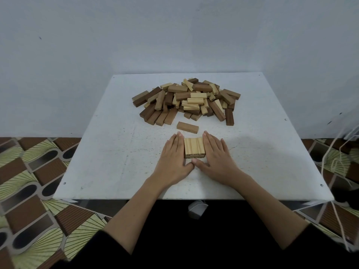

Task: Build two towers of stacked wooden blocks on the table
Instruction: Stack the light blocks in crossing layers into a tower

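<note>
Three pale blocks squared into a first layer.
Left hand and right hand press its long sides, fingers straight and together.

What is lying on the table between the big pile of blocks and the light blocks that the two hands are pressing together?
A single brown block lies flat there, apart from both the pile and the light blocks, in the head view.

Row of blocks between both hands, single block just behind, pile farther back
</note>
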{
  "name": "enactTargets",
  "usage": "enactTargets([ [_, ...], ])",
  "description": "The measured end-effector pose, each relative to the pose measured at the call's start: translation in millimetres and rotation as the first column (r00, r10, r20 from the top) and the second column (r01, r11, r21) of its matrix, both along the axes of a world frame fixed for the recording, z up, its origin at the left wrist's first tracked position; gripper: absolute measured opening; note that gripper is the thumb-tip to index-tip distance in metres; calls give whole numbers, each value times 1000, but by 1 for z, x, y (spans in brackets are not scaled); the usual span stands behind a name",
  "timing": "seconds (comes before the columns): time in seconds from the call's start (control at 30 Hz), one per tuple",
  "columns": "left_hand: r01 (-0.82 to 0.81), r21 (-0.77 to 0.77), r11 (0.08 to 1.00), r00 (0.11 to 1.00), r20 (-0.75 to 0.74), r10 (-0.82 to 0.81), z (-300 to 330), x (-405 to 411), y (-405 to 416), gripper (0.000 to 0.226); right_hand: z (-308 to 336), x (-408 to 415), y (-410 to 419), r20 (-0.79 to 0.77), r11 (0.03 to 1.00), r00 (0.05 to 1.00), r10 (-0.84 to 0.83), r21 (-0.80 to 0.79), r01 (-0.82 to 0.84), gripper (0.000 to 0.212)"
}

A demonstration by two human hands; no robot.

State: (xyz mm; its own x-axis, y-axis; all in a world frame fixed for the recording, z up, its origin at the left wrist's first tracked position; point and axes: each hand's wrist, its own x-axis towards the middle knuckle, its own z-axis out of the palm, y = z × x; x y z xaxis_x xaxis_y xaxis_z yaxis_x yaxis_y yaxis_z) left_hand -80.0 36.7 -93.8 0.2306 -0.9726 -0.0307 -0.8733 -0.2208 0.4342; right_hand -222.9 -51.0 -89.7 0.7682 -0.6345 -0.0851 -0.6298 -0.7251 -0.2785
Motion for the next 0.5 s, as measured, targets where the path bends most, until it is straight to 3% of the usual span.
enactTargets([
  [0.07,23,5,1000,997,-80,-23,5,4,1,95,5,-2,0,96,994,995,-9,105,-1,98],
  [0.13,22,-14,1000,961,-274,-25,15,7,5,91,9,-5,-2,270,979,959,-91,200,36,85],
  [0.23,-120,-99,988,841,-540,48,23,18,13,69,16,-4,-19,482,967,841,-246,175,183,48],
  [0.33,-184,-232,955,901,-429,69,22,37,-2,51,22,9,-46,579,969,806,-126,-102,225,24],
  [0.5,-59,-396,916,994,-112,16,40,51,-63,34,38,41,-93,371,957,918,-143,-184,224,37],
])
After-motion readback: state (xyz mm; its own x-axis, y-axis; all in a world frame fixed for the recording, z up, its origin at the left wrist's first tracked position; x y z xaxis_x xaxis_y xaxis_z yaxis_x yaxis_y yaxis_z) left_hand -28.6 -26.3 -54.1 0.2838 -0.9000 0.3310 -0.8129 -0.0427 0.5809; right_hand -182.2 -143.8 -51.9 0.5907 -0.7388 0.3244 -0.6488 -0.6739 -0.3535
